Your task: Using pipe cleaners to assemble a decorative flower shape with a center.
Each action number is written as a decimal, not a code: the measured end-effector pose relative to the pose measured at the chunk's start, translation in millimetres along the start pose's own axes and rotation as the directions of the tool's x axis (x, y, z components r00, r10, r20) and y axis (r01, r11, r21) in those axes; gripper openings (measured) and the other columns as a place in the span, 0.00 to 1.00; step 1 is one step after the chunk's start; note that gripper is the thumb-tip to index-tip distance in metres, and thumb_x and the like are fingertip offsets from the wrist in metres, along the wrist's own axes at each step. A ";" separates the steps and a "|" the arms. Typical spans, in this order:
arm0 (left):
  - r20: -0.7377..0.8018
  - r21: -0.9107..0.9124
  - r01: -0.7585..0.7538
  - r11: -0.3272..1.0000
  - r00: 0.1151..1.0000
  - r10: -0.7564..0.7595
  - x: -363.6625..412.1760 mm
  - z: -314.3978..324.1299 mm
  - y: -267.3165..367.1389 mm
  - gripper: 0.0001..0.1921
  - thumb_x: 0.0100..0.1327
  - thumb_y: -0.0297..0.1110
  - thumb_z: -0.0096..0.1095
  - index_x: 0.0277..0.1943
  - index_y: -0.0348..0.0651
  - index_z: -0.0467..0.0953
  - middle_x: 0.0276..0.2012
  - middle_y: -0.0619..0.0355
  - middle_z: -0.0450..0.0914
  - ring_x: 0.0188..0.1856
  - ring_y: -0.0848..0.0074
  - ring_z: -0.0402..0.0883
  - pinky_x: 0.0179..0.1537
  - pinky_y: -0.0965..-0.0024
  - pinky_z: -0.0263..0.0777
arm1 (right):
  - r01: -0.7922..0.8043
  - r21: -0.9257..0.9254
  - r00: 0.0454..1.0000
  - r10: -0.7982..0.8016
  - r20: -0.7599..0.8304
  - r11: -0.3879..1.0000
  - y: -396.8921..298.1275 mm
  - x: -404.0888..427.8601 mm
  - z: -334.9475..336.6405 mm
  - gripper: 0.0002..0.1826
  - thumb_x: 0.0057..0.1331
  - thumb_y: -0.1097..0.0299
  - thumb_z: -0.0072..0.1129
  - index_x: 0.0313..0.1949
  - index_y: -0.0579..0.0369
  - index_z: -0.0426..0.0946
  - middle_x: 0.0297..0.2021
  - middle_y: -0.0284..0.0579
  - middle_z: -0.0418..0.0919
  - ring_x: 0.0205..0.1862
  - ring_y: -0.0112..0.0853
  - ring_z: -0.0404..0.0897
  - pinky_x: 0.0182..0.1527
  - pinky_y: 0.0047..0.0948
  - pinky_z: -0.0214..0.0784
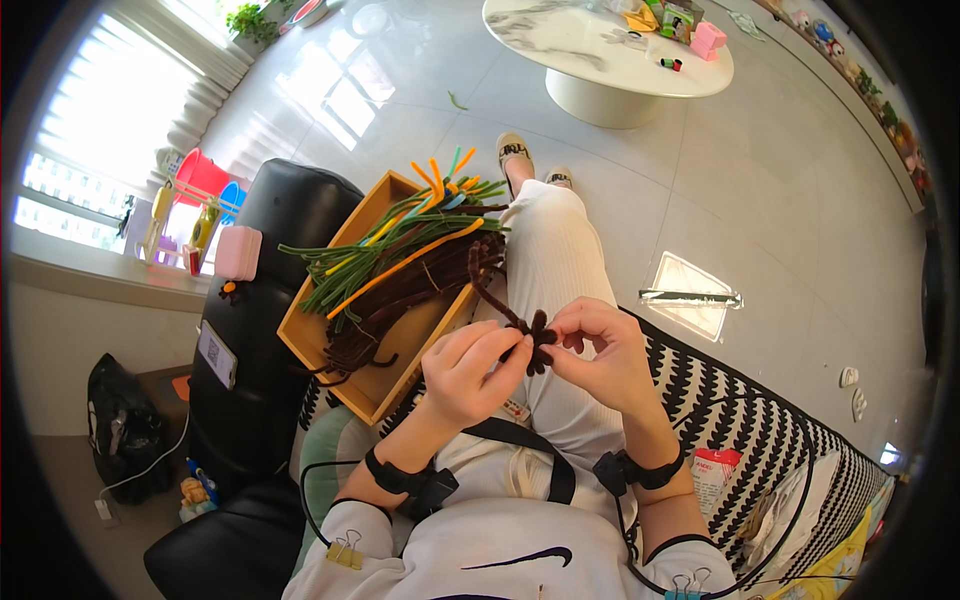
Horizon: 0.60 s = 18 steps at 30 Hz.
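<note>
Above my lap, a dark brown flower shape of bent pipe cleaners is pinched between both hands. My left hand grips its left side with thumb and fingertips. On the right side, the thumb and index finger of my right hand close on a petal. A long brown stem rises from it toward the upper left. Beside my left hand lies a wooden box of pipe cleaners. It holds a dark brown bundle, a green bundle and a few orange ones.
A black leather armrest at left carries a phone, a pink case and a small brown-and-orange piece. A round marble-top table stands ahead. A black cable loops at my right over the patterned sofa cover.
</note>
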<state>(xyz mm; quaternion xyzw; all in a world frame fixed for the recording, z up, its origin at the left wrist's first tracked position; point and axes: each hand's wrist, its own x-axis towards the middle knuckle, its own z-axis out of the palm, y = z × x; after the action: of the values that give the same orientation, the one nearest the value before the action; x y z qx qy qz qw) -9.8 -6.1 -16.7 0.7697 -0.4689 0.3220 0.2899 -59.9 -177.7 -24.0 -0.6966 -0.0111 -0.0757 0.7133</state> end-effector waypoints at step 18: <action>0.157 -0.308 0.288 0.907 0.955 -0.250 -5.4 -1.9 -2.2 0.09 0.44 0.20 0.67 0.31 0.38 0.79 0.28 0.60 0.77 0.30 0.72 0.78 0.30 0.75 0.72 | 0.263 -0.216 0.964 -0.250 0.088 0.940 -12.9 6.8 -3.4 0.08 0.48 0.83 0.61 0.29 0.61 0.76 0.27 0.42 0.75 0.28 0.31 0.72 0.33 0.24 0.64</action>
<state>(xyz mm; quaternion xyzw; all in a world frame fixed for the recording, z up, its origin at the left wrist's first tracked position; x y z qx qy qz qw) -10.1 -0.9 -19.9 0.7852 -0.4210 0.1521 0.4279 -55.1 -182.0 -10.5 -0.7677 -0.1143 -0.1479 0.6129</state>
